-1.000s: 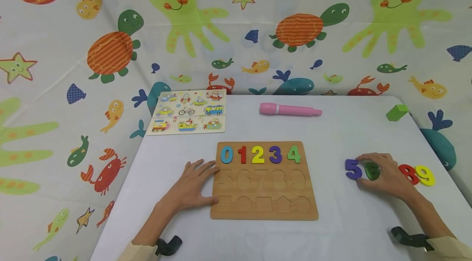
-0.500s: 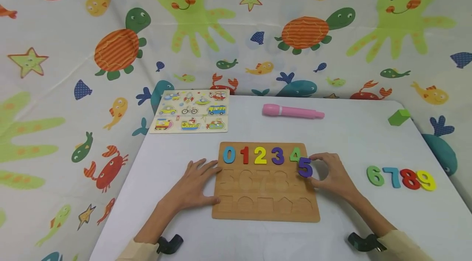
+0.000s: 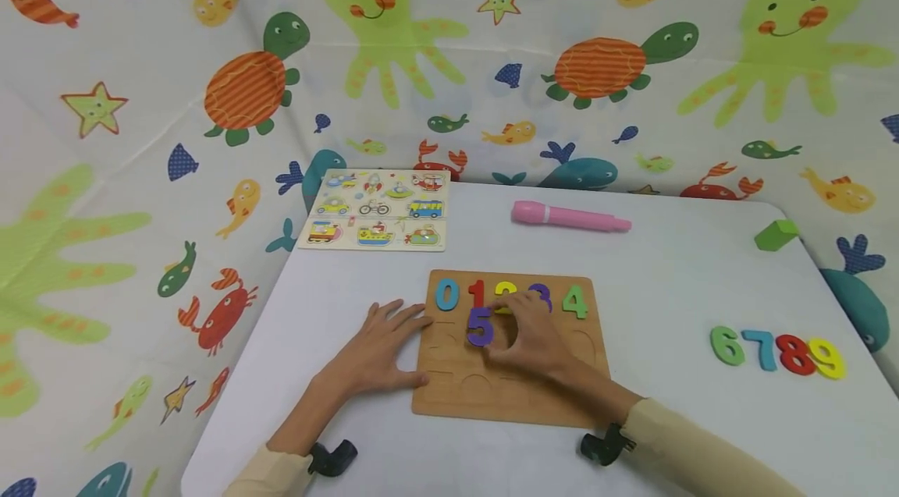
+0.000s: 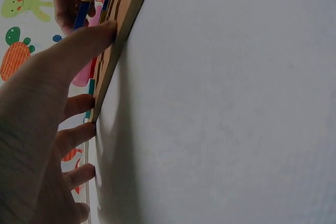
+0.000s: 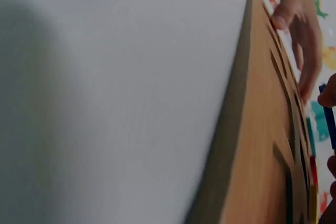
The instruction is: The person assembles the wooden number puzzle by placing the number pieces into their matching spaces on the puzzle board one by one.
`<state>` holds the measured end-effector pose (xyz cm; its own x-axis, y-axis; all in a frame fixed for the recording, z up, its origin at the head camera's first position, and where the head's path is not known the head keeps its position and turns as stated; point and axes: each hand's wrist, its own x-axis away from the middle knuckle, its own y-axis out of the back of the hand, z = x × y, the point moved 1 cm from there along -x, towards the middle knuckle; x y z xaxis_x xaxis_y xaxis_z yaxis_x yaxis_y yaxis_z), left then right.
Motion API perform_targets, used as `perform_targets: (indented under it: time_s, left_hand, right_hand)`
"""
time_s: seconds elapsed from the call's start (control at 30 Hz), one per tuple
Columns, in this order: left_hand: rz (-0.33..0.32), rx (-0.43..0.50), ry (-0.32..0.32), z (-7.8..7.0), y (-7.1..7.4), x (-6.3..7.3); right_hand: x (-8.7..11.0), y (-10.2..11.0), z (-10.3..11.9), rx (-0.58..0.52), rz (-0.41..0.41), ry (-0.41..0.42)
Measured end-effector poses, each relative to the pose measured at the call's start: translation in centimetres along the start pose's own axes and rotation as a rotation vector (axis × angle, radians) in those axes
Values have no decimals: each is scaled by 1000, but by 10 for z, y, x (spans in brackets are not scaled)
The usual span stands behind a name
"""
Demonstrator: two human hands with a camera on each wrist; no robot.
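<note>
A purple number 5 piece (image 3: 480, 327) is pinched between the thumb and fingers of my right hand (image 3: 535, 337), above the middle row of the wooden number board (image 3: 449, 395). In the right wrist view the 5 piece (image 5: 329, 121) shows edge-on as a dark blue strip. My left hand (image 3: 375, 349) lies with spread fingers at the board's left edge, thumb and fingertips touching it; the left wrist view shows the thumb (image 4: 100, 32) on the rim. The blue 0 (image 3: 446, 295), red 1 (image 3: 477, 294) and green 4 (image 3: 575, 302) sit in the top row; my right hand partly covers the yellow 2 and purple 3.
To the right lie a green 6 (image 3: 726, 346), a blue 7 (image 3: 762, 349), a red 8 (image 3: 796, 355) and a yellow 9 (image 3: 826, 359). A vehicle puzzle board (image 3: 379, 210), a pink marker (image 3: 571, 217) and a green block (image 3: 776, 235) are toward the back.
My right hand has picked the purple 5 from the row of numbers at right and carried it left over the board. The left hand keeps its place at the board's edge.
</note>
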<state>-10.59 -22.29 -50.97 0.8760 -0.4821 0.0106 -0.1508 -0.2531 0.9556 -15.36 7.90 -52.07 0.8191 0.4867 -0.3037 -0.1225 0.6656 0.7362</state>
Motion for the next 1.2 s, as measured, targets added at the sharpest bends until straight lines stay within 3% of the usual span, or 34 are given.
perform_targets:
  time_s: [0.5, 1.2]
  left_hand:
    - [34, 6, 6, -3, 0, -2]
    - [20, -6, 6, -1, 1, 1]
  right_hand:
    - [-16, -44, 30, 74, 42, 69]
    - [-17, -45, 33, 76, 71, 73]
